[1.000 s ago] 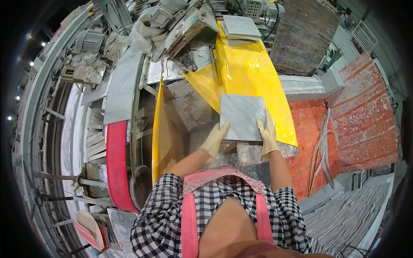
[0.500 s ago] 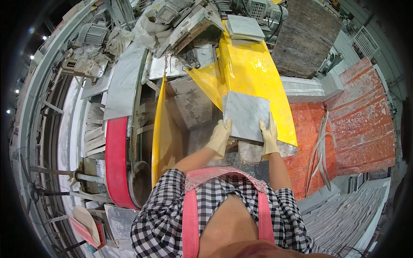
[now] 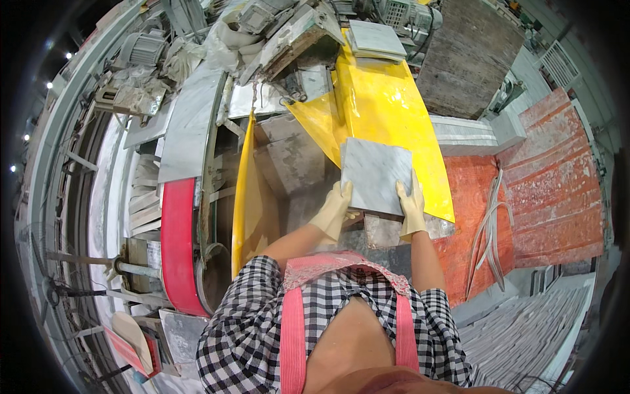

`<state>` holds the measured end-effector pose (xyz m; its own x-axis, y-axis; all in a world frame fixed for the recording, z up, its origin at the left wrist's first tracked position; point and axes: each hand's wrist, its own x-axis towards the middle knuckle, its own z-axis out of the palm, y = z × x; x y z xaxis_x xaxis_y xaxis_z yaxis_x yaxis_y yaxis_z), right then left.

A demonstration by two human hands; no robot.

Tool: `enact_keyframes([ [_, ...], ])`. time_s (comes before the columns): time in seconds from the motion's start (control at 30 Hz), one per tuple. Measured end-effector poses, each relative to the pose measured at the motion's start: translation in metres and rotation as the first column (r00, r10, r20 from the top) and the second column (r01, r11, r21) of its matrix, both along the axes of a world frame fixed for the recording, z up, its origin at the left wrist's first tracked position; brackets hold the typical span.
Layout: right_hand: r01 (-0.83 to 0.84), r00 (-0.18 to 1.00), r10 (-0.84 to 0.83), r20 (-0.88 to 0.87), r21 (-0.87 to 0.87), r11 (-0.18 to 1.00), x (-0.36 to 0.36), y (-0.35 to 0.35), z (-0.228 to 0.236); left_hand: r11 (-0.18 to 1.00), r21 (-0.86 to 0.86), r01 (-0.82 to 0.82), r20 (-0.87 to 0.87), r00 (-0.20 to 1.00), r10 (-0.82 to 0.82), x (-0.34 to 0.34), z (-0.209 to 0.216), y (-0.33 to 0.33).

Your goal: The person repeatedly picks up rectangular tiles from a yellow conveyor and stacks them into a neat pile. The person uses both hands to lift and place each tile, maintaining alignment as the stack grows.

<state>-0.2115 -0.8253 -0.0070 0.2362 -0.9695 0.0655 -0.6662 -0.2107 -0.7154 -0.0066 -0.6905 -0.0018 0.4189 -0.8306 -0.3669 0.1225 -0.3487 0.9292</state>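
Note:
Between my gloved hands is a grey veined stone tile (image 3: 377, 177), roughly square, over the near end of a yellow sheet (image 3: 384, 108). My left hand (image 3: 336, 205) grips its left edge, thumb on top and fingers beneath. At the opposite edge, my right hand (image 3: 411, 207) is closed on the tile with its thumb over the face. Both hands wear pale cream gloves. Whether more than one tile is in the grip, I cannot tell. At the far end of the yellow sheet lies a small stack of similar tiles (image 3: 375, 38).
On the left runs a conveyor with a red belt (image 3: 180, 246) and a long stone slab (image 3: 190, 125). A yellow flap (image 3: 244, 197) hangs beside a dark gap. To the right are an orange sheet (image 3: 469, 230), loose grey straps (image 3: 487, 240) and a brown board (image 3: 469, 56).
Almost nothing differs. My hands still hold the tile in nearly the same place, and the view has shifted very slightly.

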Motion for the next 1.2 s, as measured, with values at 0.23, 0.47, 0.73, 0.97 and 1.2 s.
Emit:
enact_keyframes([
  [0.23, -0.009, 0.998, 0.004, -0.066, -0.078, 0.997, -0.001, 0.0, -0.002, 1.0, -0.011, 0.001, -0.238, 0.971, -0.004, 0.0, -0.005, -0.001],
  [0.47, -0.056, 0.997, 0.047, -0.068, -0.145, 0.988, -0.001, -0.004, -0.024, 0.989, 0.127, 0.069, -0.084, 0.995, -0.058, 0.01, -0.007, -0.007],
  [0.73, -0.081, 0.994, 0.067, -0.09, -0.156, 0.984, -0.009, -0.014, -0.033, 0.998, -0.053, 0.02, -0.209, 0.977, -0.031, 0.005, 0.02, 0.012],
  [0.97, -0.1, 0.989, 0.096, 0.115, 0.03, 0.994, -0.001, -0.004, -0.021, 0.997, 0.019, 0.076, -0.422, 0.905, -0.061, 0.015, 0.038, 0.031],
  [1.2, -0.132, 0.969, 0.112, 0.22, 0.08, 0.988, -0.006, -0.001, -0.006, 0.991, -0.128, 0.044, 0.207, 0.978, -0.016, 0.054, 0.013, 0.028],
])
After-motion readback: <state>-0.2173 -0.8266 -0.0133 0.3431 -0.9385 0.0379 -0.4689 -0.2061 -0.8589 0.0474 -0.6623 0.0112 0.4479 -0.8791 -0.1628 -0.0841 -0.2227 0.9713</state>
